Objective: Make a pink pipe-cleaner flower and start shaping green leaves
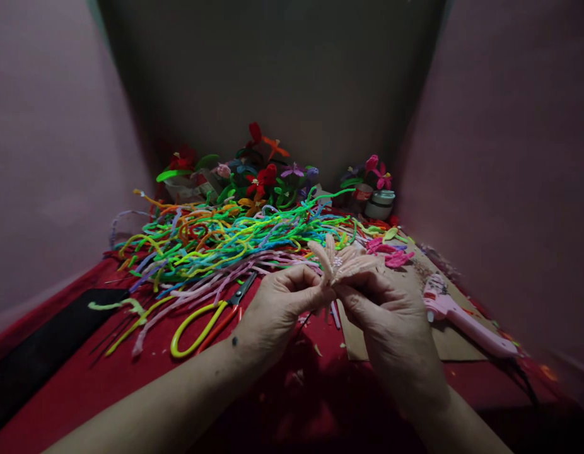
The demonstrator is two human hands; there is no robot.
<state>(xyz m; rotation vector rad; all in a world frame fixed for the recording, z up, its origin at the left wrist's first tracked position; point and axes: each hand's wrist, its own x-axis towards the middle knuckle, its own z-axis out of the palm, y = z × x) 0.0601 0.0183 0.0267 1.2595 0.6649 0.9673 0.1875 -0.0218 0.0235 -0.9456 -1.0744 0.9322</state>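
Between my two hands I hold a pale pink pipe-cleaner flower (345, 260) with small whitish beads at its centre. My left hand (285, 302) pinches it at the base from the left, thumb against the curled fingers. From the right, my right hand (391, 315) grips the lower petals in the same way. Part of the flower's underside is hidden behind the fingers. Just left of my left hand lies a pair of scissors (200, 331) with one yellow and one red handle loop.
A tangled heap of coloured pipe cleaners (235, 233) spreads behind my hands. Finished flowers (261, 180) stand at the back, near a small jar (379, 205). On the right, a pink glue gun (467, 321) rests on cardboard (410, 284). A black strip (50, 340) lies left.
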